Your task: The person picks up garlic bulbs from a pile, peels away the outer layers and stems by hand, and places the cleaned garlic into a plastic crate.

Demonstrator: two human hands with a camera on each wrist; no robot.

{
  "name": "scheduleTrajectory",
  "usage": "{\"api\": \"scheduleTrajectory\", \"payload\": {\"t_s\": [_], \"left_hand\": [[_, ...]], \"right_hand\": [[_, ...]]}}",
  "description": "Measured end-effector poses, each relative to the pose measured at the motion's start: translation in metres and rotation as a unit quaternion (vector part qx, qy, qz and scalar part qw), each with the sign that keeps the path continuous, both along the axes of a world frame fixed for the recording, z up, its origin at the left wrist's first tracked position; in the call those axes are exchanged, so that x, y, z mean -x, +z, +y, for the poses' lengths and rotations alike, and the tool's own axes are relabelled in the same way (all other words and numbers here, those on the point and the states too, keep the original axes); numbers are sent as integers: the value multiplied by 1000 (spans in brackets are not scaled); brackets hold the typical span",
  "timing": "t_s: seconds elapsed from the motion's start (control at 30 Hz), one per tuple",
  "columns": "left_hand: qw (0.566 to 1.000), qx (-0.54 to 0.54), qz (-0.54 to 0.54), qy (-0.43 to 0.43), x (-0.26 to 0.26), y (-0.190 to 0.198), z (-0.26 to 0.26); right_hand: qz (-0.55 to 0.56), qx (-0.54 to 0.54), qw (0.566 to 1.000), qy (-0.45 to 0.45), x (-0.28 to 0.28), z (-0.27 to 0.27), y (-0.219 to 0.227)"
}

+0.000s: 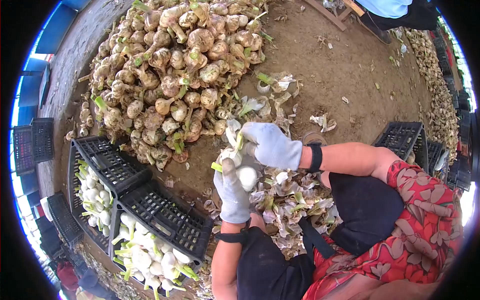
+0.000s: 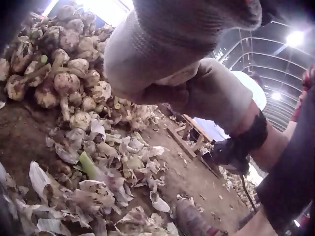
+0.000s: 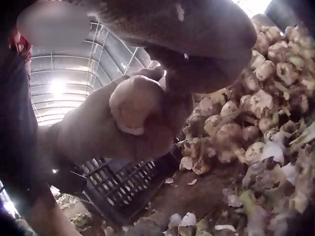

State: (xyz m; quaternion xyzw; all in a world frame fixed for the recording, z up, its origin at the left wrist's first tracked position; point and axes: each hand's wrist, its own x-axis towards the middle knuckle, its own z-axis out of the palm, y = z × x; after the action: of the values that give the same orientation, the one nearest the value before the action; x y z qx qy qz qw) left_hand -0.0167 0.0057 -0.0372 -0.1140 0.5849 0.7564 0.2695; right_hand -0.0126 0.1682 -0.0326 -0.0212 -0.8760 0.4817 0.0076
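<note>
Garlic bulb (image 1: 247, 178) held in the left hand, papery skin in the right

From my end, the head view gives me both gloved hands at once: the left hand (image 1: 233, 192) below, the right hand (image 1: 272, 146) above it. It also shows two black plastic crates of cleaned garlic, the near crate (image 1: 167, 217) and the far crate (image 1: 112, 165), which the left wrist view does not show me. That left wrist view instead gives me the arched roof (image 2: 268, 55) with a bright lamp (image 2: 295, 38), and the toe of a shoe (image 2: 192, 216) on the dirt. I cannot make out the bulb there; the right wrist view shows it pale and round against the left hand, with slatted crate wall behind.

My left fingers are curled round the garlic, the thumb laid over its neck. The white bulb sits on the side toward my right hand's wrist, and a green stem (image 1: 216, 167) pokes out on the other side. My right fingers are bent, pinching a loose strip of skin (image 1: 234, 136) just above the bulb. Exact fingertip contact is too blurred to tell. Dirty garlic heaps in a pile (image 1: 170, 75) beyond, and shed husks (image 1: 295, 200) lie below the hands.
</note>
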Motion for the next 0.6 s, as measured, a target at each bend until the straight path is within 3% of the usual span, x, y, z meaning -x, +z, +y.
{"api": "scheduleTrajectory", "payload": {"t_s": [0.1,0.17,0.2,0.3,0.37,0.5,0.53,0.6], "left_hand": [[999,-25,-36,-15,2,9,3],[995,-54,-41,-72,2,8,-5],[992,-70,-43,-101,1,7,-8],[974,-147,-143,-98,-1,5,-6],[976,-123,-158,-86,3,13,-5],[956,-150,-120,-220,4,0,-17],[946,-162,-109,-259,3,1,-19],[918,-125,-186,-327,-9,6,-18]], "right_hand": [[36,-39,999,-7,6,3,-12],[35,-47,998,-8,9,5,-16],[-16,-18,999,-30,13,10,-10],[26,-109,993,-37,16,12,-22],[8,-101,994,-34,17,14,-22],[55,-131,989,-31,14,17,-13],[80,-127,987,-50,15,20,-9],[79,-125,980,-133,36,44,-13]]}}
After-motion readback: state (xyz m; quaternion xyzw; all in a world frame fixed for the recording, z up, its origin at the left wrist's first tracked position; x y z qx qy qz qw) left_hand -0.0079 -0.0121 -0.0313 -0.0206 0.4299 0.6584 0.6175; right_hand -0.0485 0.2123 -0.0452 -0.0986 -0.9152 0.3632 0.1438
